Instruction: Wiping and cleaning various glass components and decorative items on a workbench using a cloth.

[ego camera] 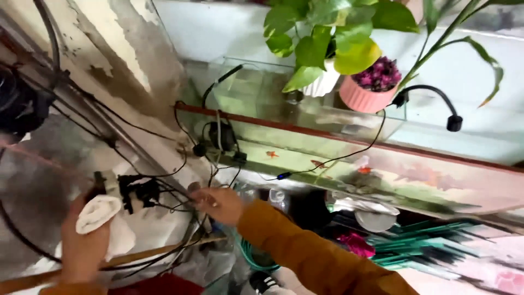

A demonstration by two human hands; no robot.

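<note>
Taking the glass fish tank [305, 117] as the marker, the left hand [82, 246] sits far to the left of it and lower, fingers wrapped tight round a rolled white cloth [98, 213], pressed close by a black plug block [139, 192] on the peeling wall [125, 49]. Between that hand and the tank hangs a tangle of black cables [180, 164], running up to a small black pump [222, 136] at the tank's left end. The right hand [218, 205], in an orange sleeve [305, 251], is just below the tank's left corner, fingers pinched in among those cables; whether they actually grip one I cannot tell. On top of the tank stand a leafy plant in a white pot [323, 82] and a pink pot [367, 95], with a black gooseneck lamp [436, 101] to their right. To my eye the risk is water and power so close together: a damp cloth near the plug, or a tug on a cable, could pull the pump loose or tip a pot.
</note>
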